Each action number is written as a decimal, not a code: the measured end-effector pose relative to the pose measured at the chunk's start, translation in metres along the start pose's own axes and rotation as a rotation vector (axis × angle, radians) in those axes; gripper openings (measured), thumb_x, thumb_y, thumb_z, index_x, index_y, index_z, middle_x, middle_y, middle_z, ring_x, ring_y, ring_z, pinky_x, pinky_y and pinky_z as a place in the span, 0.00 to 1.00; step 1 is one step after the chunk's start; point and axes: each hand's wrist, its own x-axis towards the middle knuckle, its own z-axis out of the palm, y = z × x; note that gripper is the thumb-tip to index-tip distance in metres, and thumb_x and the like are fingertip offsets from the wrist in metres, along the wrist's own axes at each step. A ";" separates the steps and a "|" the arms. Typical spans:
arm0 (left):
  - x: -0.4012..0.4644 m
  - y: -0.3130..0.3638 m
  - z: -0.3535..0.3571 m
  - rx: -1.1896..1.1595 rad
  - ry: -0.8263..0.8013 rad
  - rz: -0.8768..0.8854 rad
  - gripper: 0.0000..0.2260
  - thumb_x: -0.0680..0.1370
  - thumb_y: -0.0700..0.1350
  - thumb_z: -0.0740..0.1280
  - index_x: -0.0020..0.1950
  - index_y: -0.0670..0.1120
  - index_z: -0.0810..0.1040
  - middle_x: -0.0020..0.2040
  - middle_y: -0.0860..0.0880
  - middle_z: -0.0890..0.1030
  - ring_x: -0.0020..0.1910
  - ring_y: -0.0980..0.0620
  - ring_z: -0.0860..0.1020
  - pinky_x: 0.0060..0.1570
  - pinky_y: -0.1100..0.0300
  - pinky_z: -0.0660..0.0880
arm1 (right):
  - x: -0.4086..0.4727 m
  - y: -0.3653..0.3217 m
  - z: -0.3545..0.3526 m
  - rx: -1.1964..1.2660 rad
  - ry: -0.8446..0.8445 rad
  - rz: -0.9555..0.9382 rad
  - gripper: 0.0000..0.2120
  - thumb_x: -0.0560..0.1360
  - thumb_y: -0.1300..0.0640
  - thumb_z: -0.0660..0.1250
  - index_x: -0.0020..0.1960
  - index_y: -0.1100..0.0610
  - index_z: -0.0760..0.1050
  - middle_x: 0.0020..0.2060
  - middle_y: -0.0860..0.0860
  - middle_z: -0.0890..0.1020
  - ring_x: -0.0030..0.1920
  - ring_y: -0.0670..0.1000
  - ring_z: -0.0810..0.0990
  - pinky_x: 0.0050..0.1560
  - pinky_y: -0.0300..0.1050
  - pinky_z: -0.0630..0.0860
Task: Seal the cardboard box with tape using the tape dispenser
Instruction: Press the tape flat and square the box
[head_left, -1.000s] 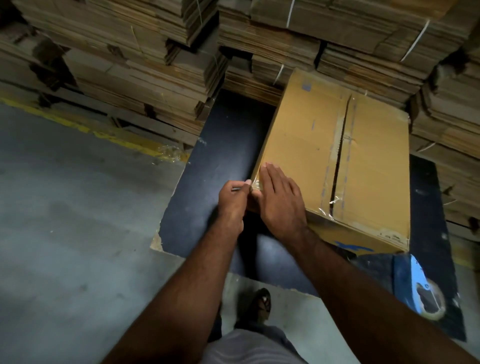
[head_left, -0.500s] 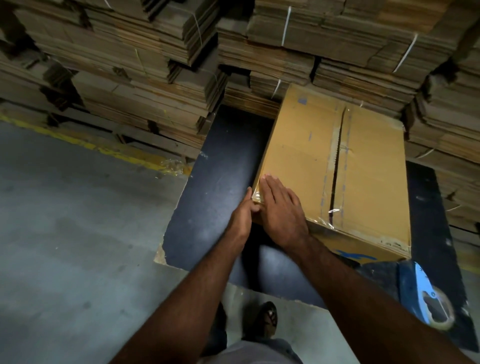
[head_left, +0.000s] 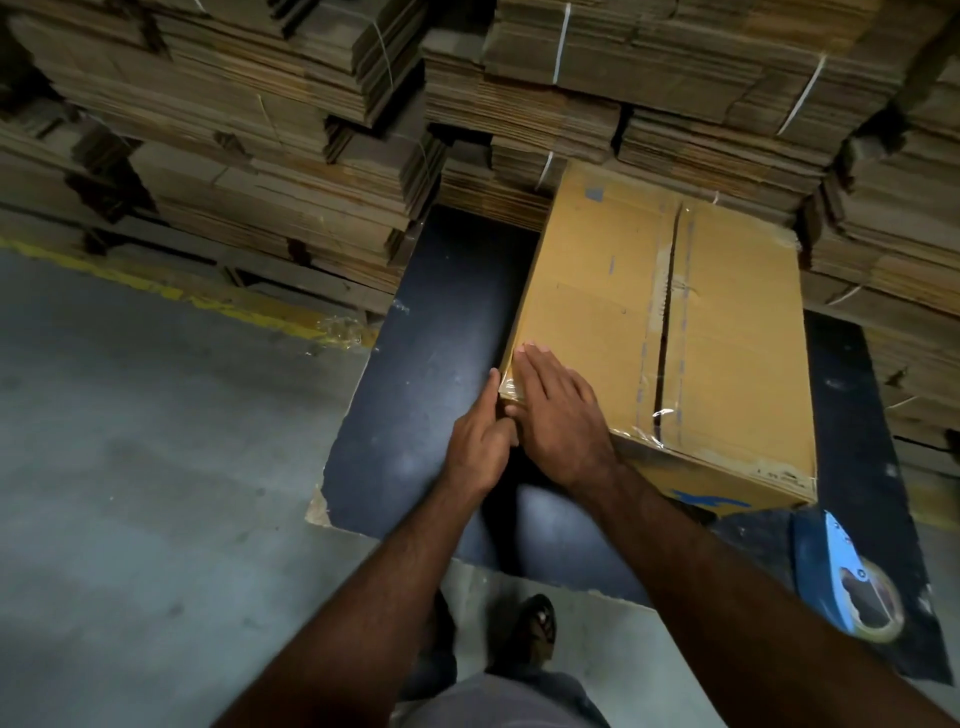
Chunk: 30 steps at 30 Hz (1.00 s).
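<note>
Stacked flat cardboard (head_left: 291, 171) behind; your right hand (head_left: 563, 415) lies flat, fingers straight, on the box (head_left: 727, 332) corner; your left hand (head_left: 480, 441) fingers press its side; dispenser (head_left: 852, 582) lies apart

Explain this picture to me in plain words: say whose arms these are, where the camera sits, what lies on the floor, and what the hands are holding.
There is no machine here. The arms belong to a person, and the one picture comes from a wide-angle camera on their head, looking forward and down; their foot shows at the bottom.

A tan cardboard box with closed top flaps sits on a dark flat board laid on the grey concrete floor. Bundled stacks of flattened cardboard stand behind it.

The right hand lies flat on the box's near left corner, pressing clear tape down. The left hand touches the box's side at that corner, fingers straight. Neither hand holds anything.

The blue tape dispenser with its tape roll lies on the board at lower right, untouched.
</note>
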 end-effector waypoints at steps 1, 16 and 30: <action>0.004 0.003 -0.002 -0.026 -0.021 -0.047 0.42 0.63 0.46 0.59 0.80 0.55 0.59 0.59 0.45 0.79 0.50 0.47 0.78 0.51 0.53 0.76 | 0.000 0.000 0.000 0.000 -0.003 -0.001 0.32 0.80 0.48 0.60 0.79 0.58 0.55 0.79 0.54 0.57 0.78 0.54 0.56 0.74 0.53 0.57; 0.049 -0.002 -0.031 1.077 -0.139 0.912 0.28 0.84 0.58 0.50 0.82 0.47 0.53 0.82 0.50 0.50 0.81 0.48 0.45 0.77 0.46 0.51 | -0.037 0.031 0.015 -0.090 0.143 0.106 0.34 0.83 0.44 0.35 0.76 0.63 0.64 0.74 0.59 0.67 0.74 0.57 0.66 0.71 0.54 0.65; 0.049 0.018 -0.014 1.243 -0.092 0.979 0.29 0.84 0.57 0.49 0.80 0.41 0.59 0.81 0.44 0.56 0.80 0.46 0.51 0.77 0.44 0.53 | -0.050 0.047 0.012 -0.029 0.246 0.188 0.27 0.84 0.47 0.46 0.75 0.63 0.65 0.74 0.59 0.68 0.75 0.56 0.64 0.75 0.53 0.58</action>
